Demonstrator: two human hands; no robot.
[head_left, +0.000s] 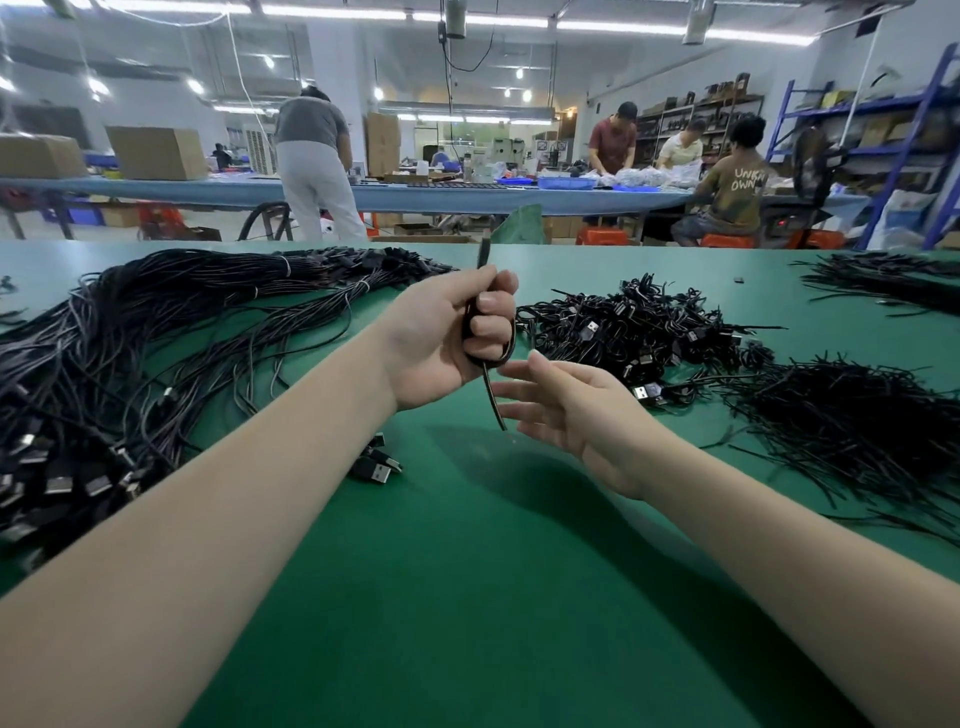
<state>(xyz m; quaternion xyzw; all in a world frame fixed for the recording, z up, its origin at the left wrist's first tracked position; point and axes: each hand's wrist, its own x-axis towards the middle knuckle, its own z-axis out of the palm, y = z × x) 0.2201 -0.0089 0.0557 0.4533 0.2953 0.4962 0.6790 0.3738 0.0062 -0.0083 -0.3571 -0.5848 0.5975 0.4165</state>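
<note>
My left hand (447, 338) is raised over the green table (467, 597) and grips a coiled black USB cable (491, 358). One cable end sticks up above the fist and the other tail hangs down below it. My right hand (566, 410) is just below and to the right, fingers straight and spread, the fingertips close to the hanging tail without gripping it.
A big bundle of long black cables (156, 353) lies at left, with USB plugs at its near end. A heap of coiled cables (639, 327) sits at right, and black twist ties (857, 431) beyond it. Loose plugs (376, 465) lie under my left forearm. People work at a far table.
</note>
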